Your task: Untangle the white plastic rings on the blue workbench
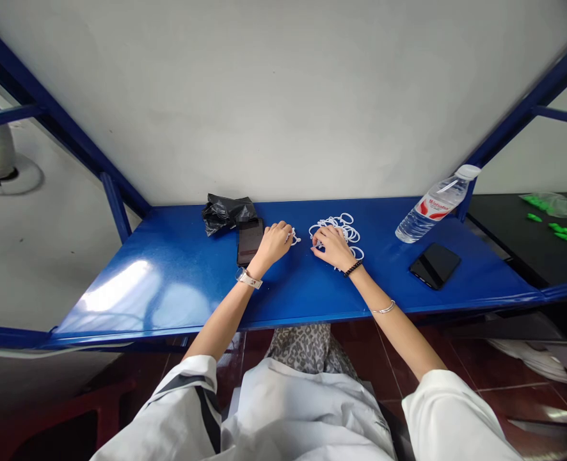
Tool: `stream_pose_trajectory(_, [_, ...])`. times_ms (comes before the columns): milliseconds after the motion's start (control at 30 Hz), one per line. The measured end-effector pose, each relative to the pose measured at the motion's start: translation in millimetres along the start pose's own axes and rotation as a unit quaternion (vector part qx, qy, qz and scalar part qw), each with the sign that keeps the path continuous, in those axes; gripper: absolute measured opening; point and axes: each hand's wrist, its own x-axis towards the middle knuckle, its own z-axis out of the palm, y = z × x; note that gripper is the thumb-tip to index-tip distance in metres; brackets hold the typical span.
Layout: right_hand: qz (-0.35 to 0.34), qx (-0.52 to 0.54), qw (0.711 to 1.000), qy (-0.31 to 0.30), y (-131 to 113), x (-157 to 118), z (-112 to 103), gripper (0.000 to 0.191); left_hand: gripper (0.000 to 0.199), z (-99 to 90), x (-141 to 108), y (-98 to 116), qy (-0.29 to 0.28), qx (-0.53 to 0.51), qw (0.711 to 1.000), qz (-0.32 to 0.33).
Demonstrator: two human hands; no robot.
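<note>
Our right hand (pixel 330 244) is curled over white rings (pixel 346 219) heaped on the bench (pixel 293 294), likely for easy reach. Our left hand (pixel 276 239) bends over smaller white bits (pixel 296 239), just beside a phone (pixel 249 240). The bottle (pixel 432 208) stands well apart, presumably out of the way. Knuckles hide both grips; we can't tell if either is clamped or apart.

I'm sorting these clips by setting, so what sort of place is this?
Probably a small workshop: blue metal-framed workbench, loose white plastic rings, green pieces on the neighbouring black bench.
</note>
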Motion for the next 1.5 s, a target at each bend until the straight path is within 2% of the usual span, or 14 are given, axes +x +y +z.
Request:
stream_pose_trajectory(200, [-0.006,0.004,1.000,0.010,0,0,0,0.012,0.022,-0.7,-1,1,0.007,0.007,1.000,-0.005])
stream_pose_trajectory(400, [0.002,0.052,0.996,0.067,0,1,0,0.012,0.020,2.2,-1,-1,0.026,-0.014,1.000,0.003])
stream_pose_trajectory(633, [0.001,0.093,0.987,0.130,0,3,-1,0.012,0.016,6.4,2,-1,0.054,-0.088,0.993,0.054])
stream_pose_trajectory(833, [0.001,0.161,0.972,0.172,-4,3,-4,0.012,0.018,5.3,1,5,0.059,-0.191,0.974,0.105])
stream_pose_trajectory(1067, [0.030,0.230,0.954,0.189,-6,2,-5,0.011,0.026,6.0,-2,12,0.027,-0.286,0.950,0.120])
stream_pose_trajectory(1333, [0.065,0.316,0.928,0.189,-8,3,-8,0.022,0.027,22.1,2,10,-0.007,-0.289,0.945,0.151])
stream_pose_trajectory(1500, [0.078,0.368,0.906,0.195,-9,2,-10,0.028,0.027,23.3,1,11,-0.014,-0.279,0.947,0.158])
